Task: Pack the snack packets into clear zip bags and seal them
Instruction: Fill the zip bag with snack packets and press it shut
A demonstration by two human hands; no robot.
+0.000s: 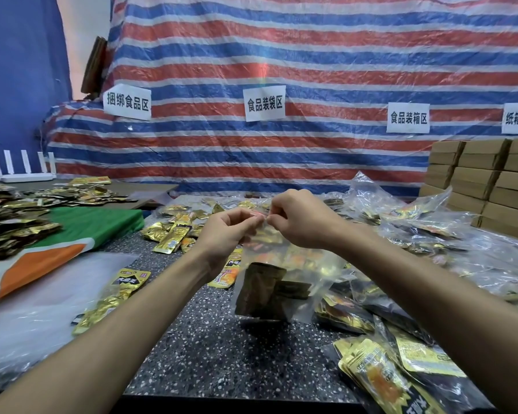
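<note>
A clear zip bag hangs in the air above the speckled table, with dark snack packets in its lower part. My left hand and my right hand are raised side by side and both pinch the bag's top strip between thumb and fingers. Loose gold snack packets lie on the table beyond my left hand. Another gold packet lies on the left.
Filled clear bags pile up on the right, with more packets at the near right. A green and orange cloth and a heap of packets lie at left. Stacked cardboard boxes stand at the far right. A striped tarp hangs behind.
</note>
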